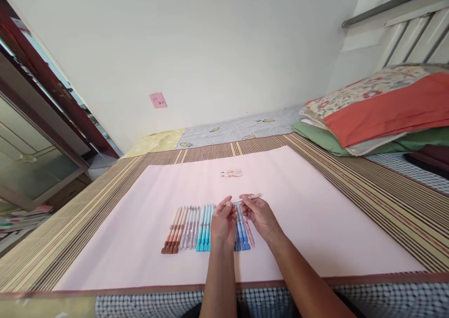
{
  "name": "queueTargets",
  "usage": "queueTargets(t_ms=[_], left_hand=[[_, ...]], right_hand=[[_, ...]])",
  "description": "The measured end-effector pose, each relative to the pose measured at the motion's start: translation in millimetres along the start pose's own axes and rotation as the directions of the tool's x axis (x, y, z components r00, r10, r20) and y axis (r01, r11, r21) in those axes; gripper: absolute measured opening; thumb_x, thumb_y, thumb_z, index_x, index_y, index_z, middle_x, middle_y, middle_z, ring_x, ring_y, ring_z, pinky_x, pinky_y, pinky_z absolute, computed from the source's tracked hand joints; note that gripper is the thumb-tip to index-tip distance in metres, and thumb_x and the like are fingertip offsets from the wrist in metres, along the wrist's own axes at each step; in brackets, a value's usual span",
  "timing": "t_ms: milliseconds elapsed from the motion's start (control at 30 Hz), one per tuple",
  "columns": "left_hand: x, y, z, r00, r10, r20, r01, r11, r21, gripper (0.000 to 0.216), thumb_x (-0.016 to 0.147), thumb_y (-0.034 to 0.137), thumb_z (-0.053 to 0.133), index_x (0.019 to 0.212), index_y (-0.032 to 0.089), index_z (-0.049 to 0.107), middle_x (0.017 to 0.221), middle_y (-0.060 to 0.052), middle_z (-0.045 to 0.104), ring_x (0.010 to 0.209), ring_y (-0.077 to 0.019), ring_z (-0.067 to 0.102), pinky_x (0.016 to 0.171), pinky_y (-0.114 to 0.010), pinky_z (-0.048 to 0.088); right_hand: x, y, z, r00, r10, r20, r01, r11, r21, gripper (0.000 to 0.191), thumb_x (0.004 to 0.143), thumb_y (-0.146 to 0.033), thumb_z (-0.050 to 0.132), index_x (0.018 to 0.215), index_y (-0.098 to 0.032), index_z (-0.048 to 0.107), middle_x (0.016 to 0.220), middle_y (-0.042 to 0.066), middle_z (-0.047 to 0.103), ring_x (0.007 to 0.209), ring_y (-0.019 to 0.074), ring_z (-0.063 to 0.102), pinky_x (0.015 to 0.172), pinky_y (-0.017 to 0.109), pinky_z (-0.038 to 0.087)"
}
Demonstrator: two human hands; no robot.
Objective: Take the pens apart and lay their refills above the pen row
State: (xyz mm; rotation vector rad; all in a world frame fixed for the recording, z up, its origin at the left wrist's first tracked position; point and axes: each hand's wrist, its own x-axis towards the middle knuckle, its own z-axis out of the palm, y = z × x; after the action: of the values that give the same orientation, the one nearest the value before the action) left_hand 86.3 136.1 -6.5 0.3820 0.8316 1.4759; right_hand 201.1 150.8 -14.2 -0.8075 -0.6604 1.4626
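Above a row of pens, my two hands hold a slim, whitish pen [257, 196] between them, lying nearly level. My left hand [223, 217] pinches its left end, and my right hand [258, 213] is closed around its right part. Below them the row runs from brown-and-peach pens [174, 236] at the left, through clear greyish pens [190, 229] and turquoise pens [203, 231], to blue pens [242, 234] and a pink pen [250, 234]. My left hand and forearm hide the middle of the row. Beyond my hands lie a few small pens or refills [231, 173] with dark tips.
The pens rest on a large pale pink sheet [115, 243] over a striped mat [326, 173]. Folded bedding [382, 103] is piled at the right. A white wall [217, 51] with a pink note [158, 100] stands behind; a glass-panelled door [31, 145] is at the left.
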Motion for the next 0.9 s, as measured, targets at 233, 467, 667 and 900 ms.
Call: queueTargets(t_ms=[233, 467, 667, 900], left_hand=[[2.4, 0.3, 0.2, 0.996, 0.025, 0.086, -0.033, 0.995, 0.094, 0.044, 0.058, 0.027, 0.092, 0.095, 0.013, 0.074, 0.070, 0.000, 0.066, 0.062, -0.0082, 0.060, 0.060, -0.019, 0.044], [5.8, -7.2, 6.4, 0.979, 0.205, 0.017, -0.204, 0.962, 0.181, 0.047, 0.062, 0.052, 0.089, 0.069, 0.015, 0.061, 0.061, 0.001, 0.062, 0.051, -0.0073, 0.053, 0.053, -0.021, 0.042], [3.3, -6.3, 8.8, 0.992, 0.123, 0.005, -0.121, 0.970, 0.208, 0.059, 0.073, 0.072, 0.073, 0.064, 0.017, 0.055, 0.048, 0.005, 0.049, 0.040, -0.0066, 0.042, 0.042, -0.021, 0.029], [3.2, -4.7, 12.5, 0.985, 0.095, 0.143, -0.110, 0.989, 0.101, 0.042, 0.064, 0.042, 0.089, 0.086, 0.015, 0.066, 0.063, 0.003, 0.063, 0.052, -0.0065, 0.054, 0.052, -0.018, 0.039]], right_hand=[[8.5, 9.0, 1.3, 0.999, -0.033, 0.011, 0.033, 0.999, -0.039, 0.042, 0.062, -0.050, 0.090, 0.066, -0.016, 0.066, 0.059, -0.002, 0.057, 0.055, 0.0100, 0.046, 0.054, 0.026, 0.038], [5.6, 4.7, 4.7, 0.993, -0.104, 0.049, 0.109, 0.987, -0.121, 0.043, 0.063, -0.055, 0.087, 0.076, -0.017, 0.072, 0.059, -0.003, 0.058, 0.056, 0.0118, 0.049, 0.056, 0.028, 0.039], [3.8, 9.0, 5.2, 0.990, -0.130, 0.052, 0.137, 0.977, -0.164, 0.042, 0.069, -0.058, 0.083, 0.073, -0.018, 0.070, 0.057, -0.003, 0.056, 0.053, 0.0125, 0.049, 0.053, 0.028, 0.039], [6.4, 9.1, 1.8, 0.995, -0.093, 0.023, 0.095, 0.991, -0.099, 0.045, 0.069, -0.059, 0.082, 0.062, -0.019, 0.062, 0.057, -0.002, 0.056, 0.054, 0.0132, 0.050, 0.055, 0.029, 0.043]])
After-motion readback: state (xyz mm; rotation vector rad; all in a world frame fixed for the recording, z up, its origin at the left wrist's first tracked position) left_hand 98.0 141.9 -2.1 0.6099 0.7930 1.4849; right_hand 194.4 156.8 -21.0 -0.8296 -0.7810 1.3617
